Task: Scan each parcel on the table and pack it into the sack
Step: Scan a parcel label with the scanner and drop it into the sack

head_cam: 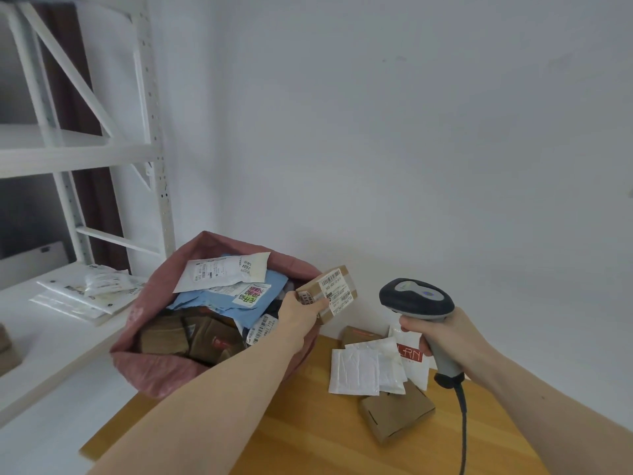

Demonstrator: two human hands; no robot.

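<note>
My left hand (301, 311) grips a small brown cardboard parcel (334, 291) with a white barcode label, held in the air at the right rim of the pink sack (154, 375). The sack stands open beside the table and holds several parcels: white and blue mailers and brown boxes. My right hand (445, 337) holds a grey and black barcode scanner (416, 299) by its handle, its head facing the parcel from the right. On the wooden table (308, 423) lie white mailers (356, 370), a red-printed pouch (412, 354) and brown boxes (397, 418).
A white metal shelving unit (78, 156) stands at the left, with flat plastic packets (89, 291) on its lower shelf. A plain white wall rises behind the table. The scanner's cable (462, 433) hangs down over the table's right part.
</note>
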